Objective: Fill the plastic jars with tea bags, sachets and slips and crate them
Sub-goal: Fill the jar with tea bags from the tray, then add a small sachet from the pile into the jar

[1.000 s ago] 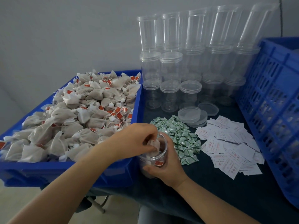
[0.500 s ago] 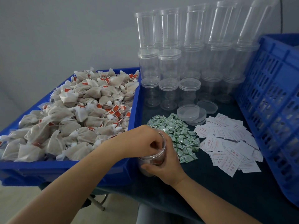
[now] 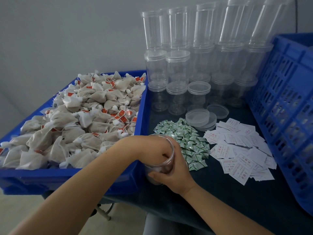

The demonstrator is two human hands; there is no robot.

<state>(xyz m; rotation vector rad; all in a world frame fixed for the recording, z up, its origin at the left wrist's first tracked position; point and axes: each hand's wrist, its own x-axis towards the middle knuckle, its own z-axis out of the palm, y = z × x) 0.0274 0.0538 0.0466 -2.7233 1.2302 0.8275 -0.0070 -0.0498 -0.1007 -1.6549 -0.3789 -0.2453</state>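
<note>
Left hand [image 3: 149, 146] deeper in jar [image 3: 166, 164] | dark table [image 3: 237, 200] | grey wall [image 3: 67, 39]

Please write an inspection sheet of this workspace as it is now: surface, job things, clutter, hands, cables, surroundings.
Surface: table under a dark cloth.
Job things: open jar at the front edge; tea bags heaped in a blue tray; green sachets; white slips; empty jars stacked behind; loose lids; blue crate at right.
Clutter: nothing seen.
Hands: left hand has fingers inside the jar, grip hidden; right hand holds the jar's side.
Cables: nothing seen.
Surroundings: plain grey wall; pale floor.
</note>
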